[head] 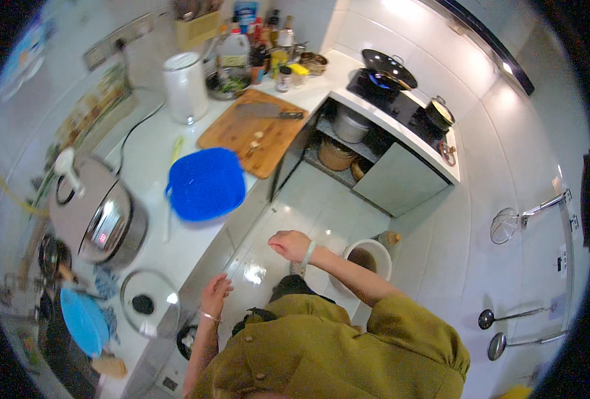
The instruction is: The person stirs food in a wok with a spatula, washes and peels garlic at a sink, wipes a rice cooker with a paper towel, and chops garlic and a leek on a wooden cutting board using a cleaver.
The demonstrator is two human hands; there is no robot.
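My left hand (pixel 217 295) hangs in front of the counter's edge with its fingers slightly bent and parted, touching nothing. Over the floor, clear of the counter, my right hand (pixel 291 245) is loosely curled; whether its fingers hold something small cannot be told. The blue plastic basin (pixel 206 184) sits on the counter beside a wooden cutting board (pixel 220 127). On that board lie a cleaver (pixel 262 110) and a few pale pieces, perhaps garlic (pixel 256 142). A green stalk (pixel 177 148) lies behind the basin.
A rice cooker (pixel 100 214), a glass lid (pixel 150 304) and a white kettle (pixel 185 87) stand along the counter. Bottles (pixel 235 47) fill the corner. A wok (pixel 388 70) is on the stove, where a blue flame shows. A white bucket (pixel 385 259) stands on the floor.
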